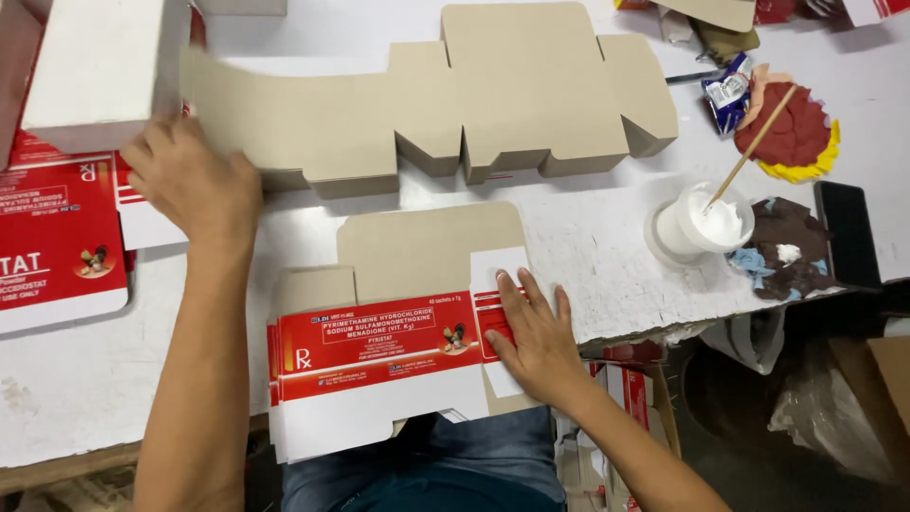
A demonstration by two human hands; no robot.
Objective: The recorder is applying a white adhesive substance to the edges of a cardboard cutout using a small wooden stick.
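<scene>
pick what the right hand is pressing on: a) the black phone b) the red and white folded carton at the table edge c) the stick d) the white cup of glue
b, the right hand lies flat on the right end of the red and white folded carton, while the white cup of glue with the stick in it stands apart to the right.

The red printed carton (57, 237) at nine o'clock is cut off by the left edge. The right hand (536, 332) hides the folded box's (379, 356) end flap.

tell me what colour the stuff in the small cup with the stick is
White, in the small cup; head view shows it.
</scene>
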